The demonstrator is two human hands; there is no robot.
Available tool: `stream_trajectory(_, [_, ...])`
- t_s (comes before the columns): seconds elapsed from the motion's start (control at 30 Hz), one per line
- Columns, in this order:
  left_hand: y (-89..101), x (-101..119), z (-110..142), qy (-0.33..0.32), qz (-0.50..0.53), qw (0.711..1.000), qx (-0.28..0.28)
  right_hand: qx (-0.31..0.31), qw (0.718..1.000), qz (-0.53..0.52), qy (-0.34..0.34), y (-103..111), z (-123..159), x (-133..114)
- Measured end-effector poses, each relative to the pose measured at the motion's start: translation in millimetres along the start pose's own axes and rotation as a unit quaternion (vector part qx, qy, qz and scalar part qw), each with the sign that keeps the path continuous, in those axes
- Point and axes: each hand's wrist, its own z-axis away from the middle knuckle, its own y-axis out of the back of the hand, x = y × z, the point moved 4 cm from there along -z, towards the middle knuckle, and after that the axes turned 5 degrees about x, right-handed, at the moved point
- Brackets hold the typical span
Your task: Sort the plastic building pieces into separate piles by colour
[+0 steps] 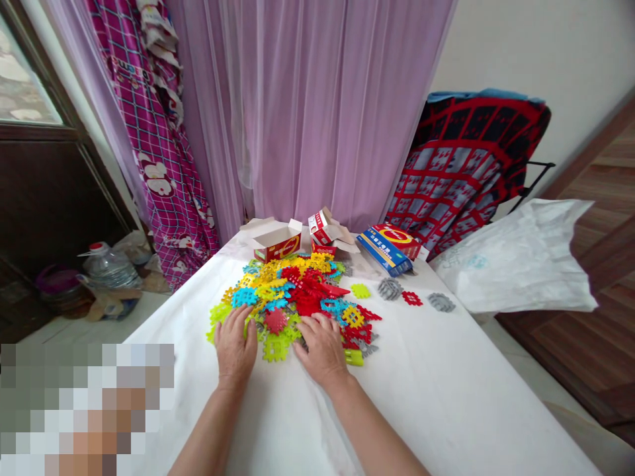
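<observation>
A heap of flat plastic interlocking pieces (297,294) in red, yellow, lime, blue and grey lies on a white-covered table (436,390). My left hand (234,347) rests palm down at the heap's near left edge, fingers stretched over lime and blue pieces. My right hand (322,347) lies flat at the near middle of the heap, fingers spread on red and lime pieces. Neither hand grips anything that I can see.
Two open red-and-white cartons (278,241) (325,231) and a blue-and-red box (389,248) stand behind the heap. Loose grey and red pieces (411,297) lie to the right. A white plastic bag (520,264), a red patterned chair and purple curtains surround the table.
</observation>
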Motion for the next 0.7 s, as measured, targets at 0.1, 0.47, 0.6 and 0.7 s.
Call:
stream_trajectory(0.1, [-6.4,-2.9,-2.8,-0.008,0.011,1.000,0.001,0.009,1.000,-0.006,0.012,-1.4,-4.3,-2.0])
stream_trajectory(0.47, [-14.4,-8.8,-6.5,-0.031,0.023,0.999,-0.012,0.199,0.892,-0.173,-0.367,47.0,33.1,121.0])
stream_trajectory(0.6, [-14.9,-10.4,-7.5,-0.041,0.024,0.999,-0.011,0.219,0.835,-0.197,-0.464,55.1,52.9,166.6])
stream_trajectory(0.7, [-15.6,-12.0,-9.1,-0.053,0.023,0.998,-0.010,0.167,0.855,-0.189,-0.453,55.7,57.9,175.1])
